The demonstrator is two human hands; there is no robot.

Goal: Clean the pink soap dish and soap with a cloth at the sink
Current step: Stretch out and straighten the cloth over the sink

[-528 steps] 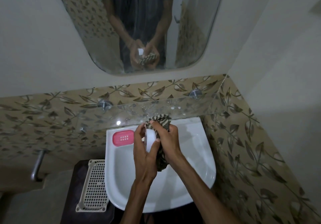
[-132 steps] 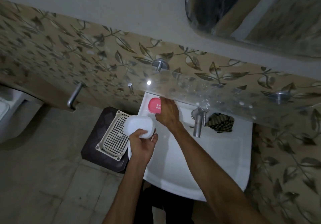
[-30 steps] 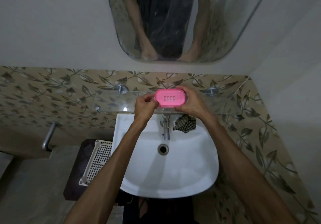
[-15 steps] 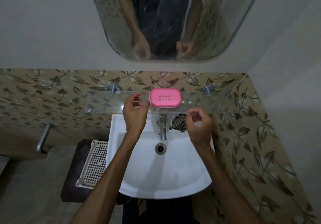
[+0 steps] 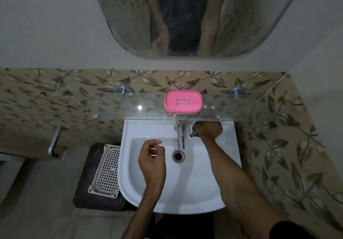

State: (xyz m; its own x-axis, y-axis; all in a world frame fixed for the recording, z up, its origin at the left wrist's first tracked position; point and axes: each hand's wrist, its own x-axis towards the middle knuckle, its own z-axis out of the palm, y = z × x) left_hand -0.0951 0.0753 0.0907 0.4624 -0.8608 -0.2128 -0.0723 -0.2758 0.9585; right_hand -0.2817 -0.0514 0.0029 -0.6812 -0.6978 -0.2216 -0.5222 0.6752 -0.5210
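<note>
The pink soap dish [image 5: 182, 102] stands closed on the glass shelf [image 5: 241, 107] above the white sink [image 5: 144, 188]; no soap shows. My right hand [image 5: 209, 129] reaches under the shelf to the sink's back right corner and grips the striped cloth [image 5: 193, 132], which it mostly covers. My left hand [image 5: 152, 157] hovers over the basin left of the drain, fingers loosely curled and holding nothing.
A chrome tap [image 5: 180, 136] stands at the basin's back, with the drain [image 5: 178, 156] below it. A white plastic grid basket [image 5: 106, 172] lies on a dark stool left of the sink. A mirror [image 5: 185, 16] hangs above; the tiled wall is close on the right.
Both hands have left the pink dish on the shelf and dropped. My right hand went down under the shelf onto the cloth; my left hand lowered over the basin.
</note>
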